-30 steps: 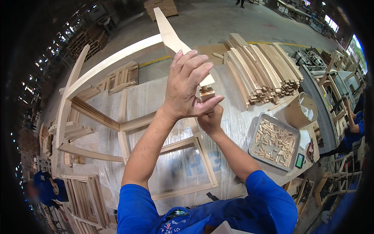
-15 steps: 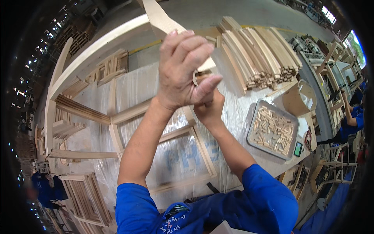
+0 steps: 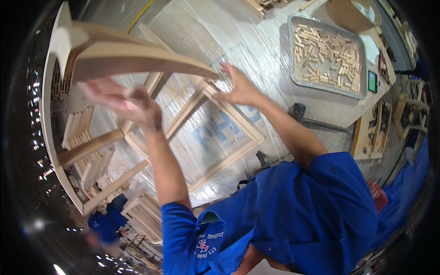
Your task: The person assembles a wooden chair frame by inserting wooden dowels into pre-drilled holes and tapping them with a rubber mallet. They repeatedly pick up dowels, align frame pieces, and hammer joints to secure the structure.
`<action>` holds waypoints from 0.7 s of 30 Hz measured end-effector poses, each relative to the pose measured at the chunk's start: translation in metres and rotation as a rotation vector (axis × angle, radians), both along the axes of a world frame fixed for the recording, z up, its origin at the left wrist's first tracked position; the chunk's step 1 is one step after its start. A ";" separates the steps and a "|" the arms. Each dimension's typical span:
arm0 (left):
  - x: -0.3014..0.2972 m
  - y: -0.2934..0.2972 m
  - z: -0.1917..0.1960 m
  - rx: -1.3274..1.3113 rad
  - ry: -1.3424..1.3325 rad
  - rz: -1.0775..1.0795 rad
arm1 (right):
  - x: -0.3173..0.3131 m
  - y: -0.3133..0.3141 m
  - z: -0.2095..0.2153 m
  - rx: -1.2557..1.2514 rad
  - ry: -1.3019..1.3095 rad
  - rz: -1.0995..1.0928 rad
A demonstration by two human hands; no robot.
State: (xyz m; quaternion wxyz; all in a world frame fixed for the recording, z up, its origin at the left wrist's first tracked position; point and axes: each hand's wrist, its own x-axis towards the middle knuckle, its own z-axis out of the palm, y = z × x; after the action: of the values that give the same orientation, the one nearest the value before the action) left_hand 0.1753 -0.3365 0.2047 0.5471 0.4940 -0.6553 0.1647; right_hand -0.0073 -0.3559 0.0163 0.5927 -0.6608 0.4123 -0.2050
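A broad worktable covered in clear, wrinkled plastic film (image 3: 270, 57) took up most of the space before the person, who wore a blue shirt (image 3: 311, 201). At the table's left stood the pale wooden frame with curved members (image 3: 91, 147), its thick curved bar (image 3: 146, 59) reaching across toward the right. A rectangle of slim, pale wooden bars (image 3: 233, 115) lay over the film; whether it was joined to the larger frame, I could not tell. On the right sat a shallow grey tray with rounded corners (image 3: 328, 90). The left hand (image 3: 126, 101), blurred, was just below the curved bar with its fingers loosely extended; contact could not be made out. The right hand (image 3: 238, 87) was beside the bar's tapered end, fingers and thumb spread, clasping nothing. A black-headed tool (image 3: 298, 111) lay near the right forearm. Smallest were the short, pale wooden dowels (image 3: 327, 57), scattered inside the tray.
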 end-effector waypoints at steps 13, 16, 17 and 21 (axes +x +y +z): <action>-0.037 -0.022 -0.145 0.719 0.890 -0.121 | 0.055 0.035 -0.036 0.365 0.008 -0.311; -0.042 -0.022 -0.144 0.708 0.921 -0.131 | 0.055 0.035 -0.042 0.305 -0.023 -0.359; -0.044 -0.025 -0.144 0.698 0.916 -0.144 | 0.054 0.035 -0.045 0.287 -0.013 -0.365; -0.036 -0.020 -0.146 0.688 0.870 -0.160 | 0.054 0.040 -0.045 0.235 0.010 -0.326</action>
State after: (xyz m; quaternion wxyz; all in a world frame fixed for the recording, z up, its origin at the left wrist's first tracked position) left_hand 0.1390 -0.3565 0.0586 0.5850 0.6154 -0.4207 -0.3196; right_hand 0.0466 -0.3158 -0.0291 0.6225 -0.5127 0.5380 -0.2454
